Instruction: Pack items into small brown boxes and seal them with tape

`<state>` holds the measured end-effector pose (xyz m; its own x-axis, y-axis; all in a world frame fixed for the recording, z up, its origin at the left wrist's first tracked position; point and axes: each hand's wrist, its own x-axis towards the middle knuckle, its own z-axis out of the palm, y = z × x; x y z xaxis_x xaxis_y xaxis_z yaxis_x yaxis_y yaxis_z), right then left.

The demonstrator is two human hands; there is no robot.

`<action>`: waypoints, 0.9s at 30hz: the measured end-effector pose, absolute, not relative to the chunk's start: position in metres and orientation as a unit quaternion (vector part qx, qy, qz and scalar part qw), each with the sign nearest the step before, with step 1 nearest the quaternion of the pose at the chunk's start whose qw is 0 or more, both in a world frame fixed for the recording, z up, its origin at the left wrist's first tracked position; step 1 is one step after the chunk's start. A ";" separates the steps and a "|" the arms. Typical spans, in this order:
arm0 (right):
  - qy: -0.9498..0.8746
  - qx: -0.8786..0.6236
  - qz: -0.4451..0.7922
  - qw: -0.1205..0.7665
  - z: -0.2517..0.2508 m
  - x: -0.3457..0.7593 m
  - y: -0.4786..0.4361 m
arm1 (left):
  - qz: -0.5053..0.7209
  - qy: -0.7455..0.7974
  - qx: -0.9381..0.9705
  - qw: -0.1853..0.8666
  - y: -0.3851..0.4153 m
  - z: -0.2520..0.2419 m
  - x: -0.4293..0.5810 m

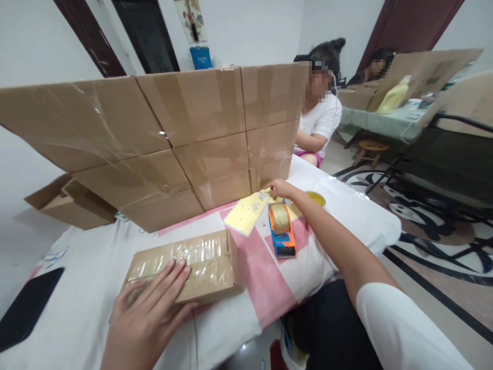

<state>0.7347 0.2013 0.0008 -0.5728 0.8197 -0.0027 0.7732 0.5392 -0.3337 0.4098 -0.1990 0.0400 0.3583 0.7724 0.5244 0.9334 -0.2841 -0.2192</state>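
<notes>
A taped cardboard box [215, 270] lies on the near part of the table. My left hand [150, 303] rests on its top near the left side, fingers stretched out and pressed lightly to the clear tape. My right hand [282, 189] reaches forward to the foot of the stacked cardboard wall, above the cloth's yellow patch. Its fingers are loosely bent, and I see nothing held in them. An orange and blue tape dispenser [282, 234] with a tape roll lies below my right hand. Beyond my right forearm is a yellow tape roll [316, 198], partly covered by the arm.
A tall wall of taped cardboard boxes [210, 139] stands across the table's far side. An open carton [77, 205] sits at left, a dark flat object [31, 308] at the left edge. One person [325, 115] sits behind the wall's right end; another is farther back.
</notes>
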 end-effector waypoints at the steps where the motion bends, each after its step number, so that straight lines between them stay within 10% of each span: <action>1: -0.881 -0.440 0.160 0.066 -0.003 0.729 0.202 | -0.157 -0.543 -0.785 0.251 -0.199 0.039 0.409; 27: -0.864 -0.459 0.164 0.124 0.005 0.753 0.199 | -0.168 -0.570 -0.771 0.229 -0.203 0.040 0.413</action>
<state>0.7529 0.1991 0.0053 -0.5474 0.8345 0.0633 0.7532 0.5242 -0.3973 0.4131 -0.2029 0.0398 0.2941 0.8021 0.5198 0.9558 -0.2455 -0.1620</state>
